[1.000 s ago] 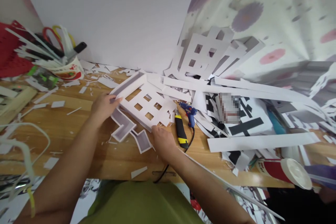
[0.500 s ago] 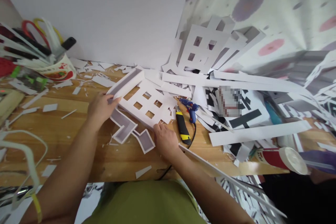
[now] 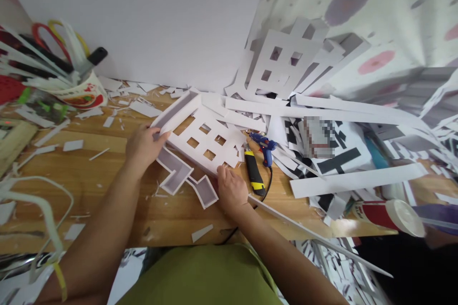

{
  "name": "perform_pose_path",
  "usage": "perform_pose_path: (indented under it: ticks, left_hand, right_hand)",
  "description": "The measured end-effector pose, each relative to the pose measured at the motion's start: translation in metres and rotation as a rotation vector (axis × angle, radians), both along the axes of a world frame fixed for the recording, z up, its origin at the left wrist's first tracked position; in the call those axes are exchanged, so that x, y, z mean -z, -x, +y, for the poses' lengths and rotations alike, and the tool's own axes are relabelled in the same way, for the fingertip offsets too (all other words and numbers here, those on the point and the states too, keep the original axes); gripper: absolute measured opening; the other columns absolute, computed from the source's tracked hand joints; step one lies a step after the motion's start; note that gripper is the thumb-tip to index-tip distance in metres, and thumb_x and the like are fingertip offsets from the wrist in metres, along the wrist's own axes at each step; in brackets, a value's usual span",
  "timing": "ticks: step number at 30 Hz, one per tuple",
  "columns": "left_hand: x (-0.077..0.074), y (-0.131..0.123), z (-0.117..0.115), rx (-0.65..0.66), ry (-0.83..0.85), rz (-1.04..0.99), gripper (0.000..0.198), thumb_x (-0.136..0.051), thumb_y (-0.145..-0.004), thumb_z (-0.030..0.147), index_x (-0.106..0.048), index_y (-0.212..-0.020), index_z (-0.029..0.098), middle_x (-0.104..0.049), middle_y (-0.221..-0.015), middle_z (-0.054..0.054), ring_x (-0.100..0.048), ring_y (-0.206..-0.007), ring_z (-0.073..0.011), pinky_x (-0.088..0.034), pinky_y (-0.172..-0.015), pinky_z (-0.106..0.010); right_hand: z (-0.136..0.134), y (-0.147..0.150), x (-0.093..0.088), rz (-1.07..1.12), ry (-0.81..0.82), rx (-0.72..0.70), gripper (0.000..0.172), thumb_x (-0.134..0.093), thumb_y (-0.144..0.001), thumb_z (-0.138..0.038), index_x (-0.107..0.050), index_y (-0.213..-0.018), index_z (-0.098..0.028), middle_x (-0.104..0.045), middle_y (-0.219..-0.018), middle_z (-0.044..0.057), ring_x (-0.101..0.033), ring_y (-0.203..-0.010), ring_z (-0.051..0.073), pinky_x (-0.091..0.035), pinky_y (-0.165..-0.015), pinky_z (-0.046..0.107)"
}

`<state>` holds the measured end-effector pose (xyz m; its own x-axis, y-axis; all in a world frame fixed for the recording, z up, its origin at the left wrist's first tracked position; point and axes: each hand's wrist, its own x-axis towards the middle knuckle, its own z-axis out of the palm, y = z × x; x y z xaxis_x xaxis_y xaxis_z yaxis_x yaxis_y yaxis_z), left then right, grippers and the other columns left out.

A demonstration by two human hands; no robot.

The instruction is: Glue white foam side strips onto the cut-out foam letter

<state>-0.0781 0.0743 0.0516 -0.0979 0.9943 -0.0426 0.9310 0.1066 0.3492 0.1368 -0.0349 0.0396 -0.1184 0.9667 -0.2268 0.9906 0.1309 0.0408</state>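
A white model panel [image 3: 196, 138] with several square window holes and raised edge walls lies flat on the table. My left hand [image 3: 145, 147] is closed on its left corner, thumb over the wall there. At the near edge of the panel my right hand [image 3: 232, 188] has its fingers curled and pressed against the edge. From beneath that hand a long thin white strip [image 3: 318, 235] runs down to the right, past the table edge. Beside the hands sits a zigzag white walled piece [image 3: 178, 175]. How the right fingertips meet strip and panel is partly hidden.
Right of the panel lie a blue glue gun [image 3: 264, 144] with its cord and a black-and-yellow utility knife [image 3: 254, 171]. A tub [image 3: 84, 93] holds scissors and tools. A lidded paper cup [image 3: 390, 217] lies tilted at right. Paper scraps and another windowed panel [image 3: 282, 62] surround the work.
The view has shifted slightly, so everything appears a little further right. Both hands keep their places on the panel.
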Motion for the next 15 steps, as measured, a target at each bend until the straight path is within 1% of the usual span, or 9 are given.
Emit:
perform_pose_path:
  ticks: [4,9,15]
  left_hand:
    - [0.0017,0.0004,0.0004,-0.010,-0.015,0.008,0.044,-0.041,-0.078,0.049,-0.064,-0.097,0.016,-0.060,-0.103,-0.011,-0.057,-0.093,-0.0262,-0.044,-0.078,-0.034]
    - [0.0042,0.0016,0.0011,0.000,-0.030,0.001,0.046,-0.041,-0.078,0.049,-0.065,-0.097,0.015,-0.060,-0.104,-0.011,-0.058,-0.089,-0.0252,-0.044,-0.075,-0.033]
    - [0.0063,0.0031,0.0026,-0.002,-0.031,-0.010,0.045,-0.041,-0.078,0.050,-0.065,-0.096,0.015,-0.060,-0.105,-0.011,-0.059,-0.084,-0.0242,-0.044,-0.073,-0.033]
  right_hand:
    - [-0.0007,0.0006,0.0034,-0.031,-0.079,-0.010,0.014,-0.037,-0.089,-0.011,-0.048,-0.093,-0.018,-0.063,-0.082,0.005,-0.059,-0.078,0.017,-0.039,-0.062,0.027]
    - [-0.0020,0.0013,0.0046,-0.044,-0.151,-0.031,0.011,-0.043,-0.086,-0.009,-0.049,-0.087,-0.018,-0.063,-0.077,0.003,-0.060,-0.074,0.016,-0.038,-0.059,0.027]
    - [-0.0031,0.0021,0.0048,-0.059,-0.147,-0.025,0.012,-0.043,-0.086,-0.009,-0.050,-0.087,-0.019,-0.063,-0.077,0.003,-0.060,-0.074,0.017,-0.038,-0.059,0.027]
